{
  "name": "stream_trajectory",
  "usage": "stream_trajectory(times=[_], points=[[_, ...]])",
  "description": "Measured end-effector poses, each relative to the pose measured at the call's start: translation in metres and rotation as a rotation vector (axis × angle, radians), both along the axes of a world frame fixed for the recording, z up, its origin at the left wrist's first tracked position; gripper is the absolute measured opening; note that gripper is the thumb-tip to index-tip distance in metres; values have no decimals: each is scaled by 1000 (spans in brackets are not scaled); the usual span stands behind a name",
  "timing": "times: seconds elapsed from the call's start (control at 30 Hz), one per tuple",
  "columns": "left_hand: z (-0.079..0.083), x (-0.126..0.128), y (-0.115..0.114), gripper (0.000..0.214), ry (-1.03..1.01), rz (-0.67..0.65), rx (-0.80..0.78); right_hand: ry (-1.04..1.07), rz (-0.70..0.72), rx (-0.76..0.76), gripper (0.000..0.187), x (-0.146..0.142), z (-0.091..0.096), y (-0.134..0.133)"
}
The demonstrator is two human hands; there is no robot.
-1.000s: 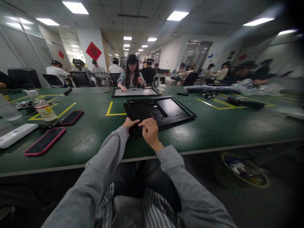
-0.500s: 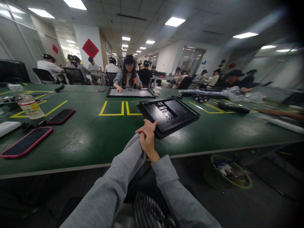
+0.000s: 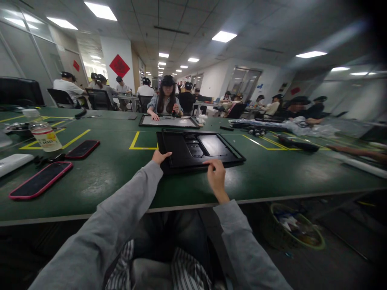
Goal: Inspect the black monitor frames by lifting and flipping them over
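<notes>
A black flat panel [image 3: 198, 150] with recessed parts lies on the green table [image 3: 121, 177] in front of me. My left hand [image 3: 160, 156] grips its near left corner. On the panel's near edge, further right, my right hand [image 3: 215, 173] rests with the fingers curled over the rim. Both sleeves are grey.
Two red-edged phones [image 3: 40, 179] [image 3: 82, 149], a white device [image 3: 13, 163] and a plastic bottle [image 3: 42, 131] lie at the left. A person across the table works on another panel [image 3: 168, 121]. A basket [image 3: 298, 227] with scraps stands on the floor at the right. Yellow tape marks the table.
My hands were together at the panel's near corner; now they are spread apart on its near edge. The panel has turned from skewed to square with the table edge.
</notes>
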State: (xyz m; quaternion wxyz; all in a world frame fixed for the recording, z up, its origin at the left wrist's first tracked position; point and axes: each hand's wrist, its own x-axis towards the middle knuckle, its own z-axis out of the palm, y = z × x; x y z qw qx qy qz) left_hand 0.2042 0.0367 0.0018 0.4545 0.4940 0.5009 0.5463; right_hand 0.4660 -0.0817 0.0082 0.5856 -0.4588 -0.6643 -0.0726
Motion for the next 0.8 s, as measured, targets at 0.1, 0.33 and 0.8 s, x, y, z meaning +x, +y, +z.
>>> stream_trajectory(times=[0.1, 0.33, 0.8], points=[[-3, -74, 4, 59, -13, -5, -94, -44, -219, -43, 29, 44, -2, 13], [-4, -218, -14, 57, 101, -86, -302, -56, -482, -368, 39, 80, -12, 67], [-3, -223, -29, 46, 1168, 350, 262, 21, -250, -548, 49, 57, -41, 110]])
